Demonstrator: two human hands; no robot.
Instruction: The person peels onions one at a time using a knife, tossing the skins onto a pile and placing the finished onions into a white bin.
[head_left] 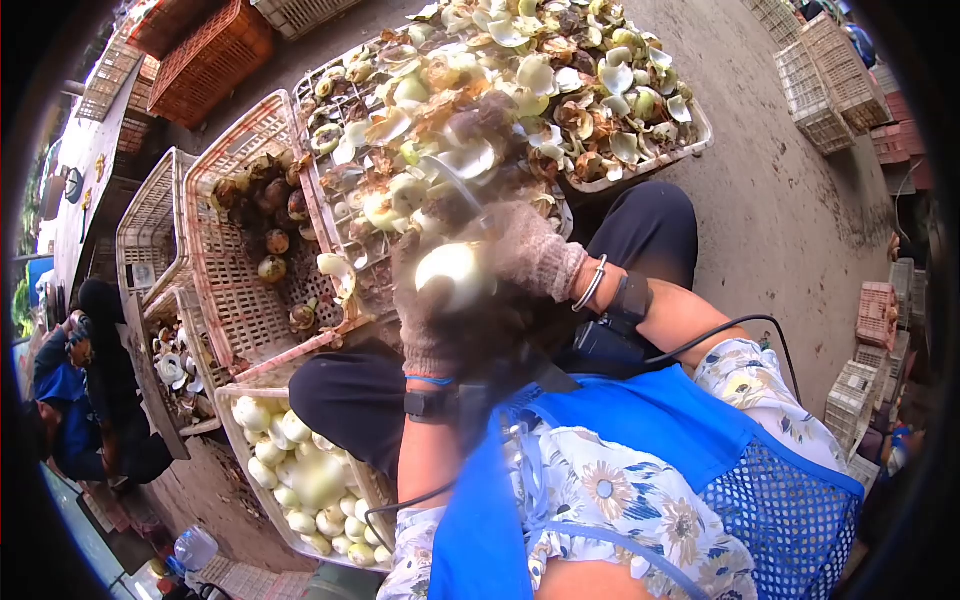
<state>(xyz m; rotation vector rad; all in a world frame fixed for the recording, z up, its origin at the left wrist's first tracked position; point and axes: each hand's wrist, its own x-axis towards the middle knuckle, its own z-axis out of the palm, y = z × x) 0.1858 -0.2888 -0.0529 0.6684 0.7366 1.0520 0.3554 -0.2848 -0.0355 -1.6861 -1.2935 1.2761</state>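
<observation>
**Now gripping a pale fruit, blade just above it**

Right at the middle of the view, the left hand (425,325), gloved in dark fabric, is closing around a pale fruit (455,275) and holding it up over the lap, clear of the ground. The right hand (525,255), in a lighter knitted glove, is pressing in from the other side, touching the fruit, and is curling shut on a knife (462,192). Motion is blurring the grip, and the blade is showing only as a thin bright streak pointing away from the body.

So the fruit is sitting just to the left of the right hand and below the blade. It is looking round, with no long axis to speak of. The left hand is the nearer one, since it is already carrying it.

Around the knees, on the ground:
- a pink basket (232,318) is holding brown, unpeeled fruits, beyond the left hand
- a white crate (252,389) of pale peeled ones is sitting beside the left knee
- a tray (640,172) heaped with husks is lying past the right knee (650,225)

Another person (70,390) is crouching at the far left.
</observation>
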